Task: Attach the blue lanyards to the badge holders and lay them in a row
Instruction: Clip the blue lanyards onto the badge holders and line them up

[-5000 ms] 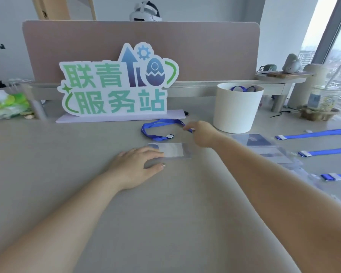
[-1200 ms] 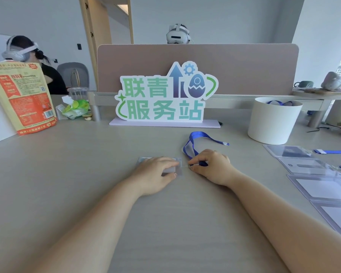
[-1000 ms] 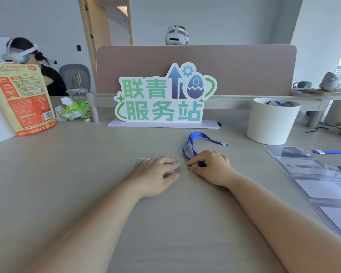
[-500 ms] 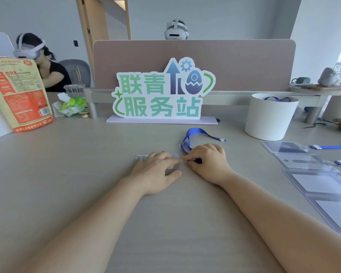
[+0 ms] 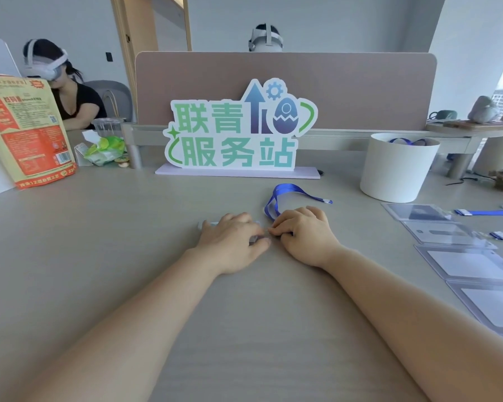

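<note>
Left hand (image 5: pixel 233 242) lay flat, pinning the clear badge holder (image 5: pixel 206 224) to the desk (image 5: pixel 99 256); right hand (image 5: pixel 302 233) fingers pinched the blue lanyard (image 5: pixel 285 190) clip at its edge. Imo keep holder pinned, feed clip thru slot slowly. Sign (image 5: pixel 238 132) behind read 联青服务站.

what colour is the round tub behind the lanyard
White, plain and unpatterned: the round tub shows best in the head view.
</note>
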Available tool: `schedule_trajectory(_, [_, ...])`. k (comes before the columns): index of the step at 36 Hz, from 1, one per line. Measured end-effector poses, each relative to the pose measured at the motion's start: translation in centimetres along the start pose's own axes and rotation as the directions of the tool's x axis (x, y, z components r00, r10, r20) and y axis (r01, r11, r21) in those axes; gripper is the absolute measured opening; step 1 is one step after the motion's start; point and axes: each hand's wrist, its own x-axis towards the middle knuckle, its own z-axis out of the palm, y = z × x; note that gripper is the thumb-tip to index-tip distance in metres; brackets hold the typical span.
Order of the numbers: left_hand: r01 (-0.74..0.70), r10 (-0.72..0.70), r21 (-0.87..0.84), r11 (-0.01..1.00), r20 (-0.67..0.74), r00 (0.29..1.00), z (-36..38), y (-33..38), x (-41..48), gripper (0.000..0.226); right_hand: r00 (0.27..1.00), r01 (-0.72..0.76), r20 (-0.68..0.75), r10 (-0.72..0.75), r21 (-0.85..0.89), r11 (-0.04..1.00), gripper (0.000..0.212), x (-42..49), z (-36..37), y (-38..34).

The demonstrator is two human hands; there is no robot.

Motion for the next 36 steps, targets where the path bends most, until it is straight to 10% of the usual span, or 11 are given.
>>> schedule_trajectory(25, [0.076, -0.073, -0.034, 0.997, 0.076, 0.994, -0.6, -3.8, -4.9, 0.044, 0.991, -0.019, -0.135, 0.008, -0.08, 0.997, 0.02, -1.6, -0.3, -0.2])
schedule_trajectory(36, [0.127, -0.127, 0.004, 0.992, 0.001, 0.992, -2.1, -6.3, -8.3, 0.041, 0.979, -0.013, -0.201, 0.043, 0.149, 0.989, 0.02, -3.0, -1.1, -0.5])
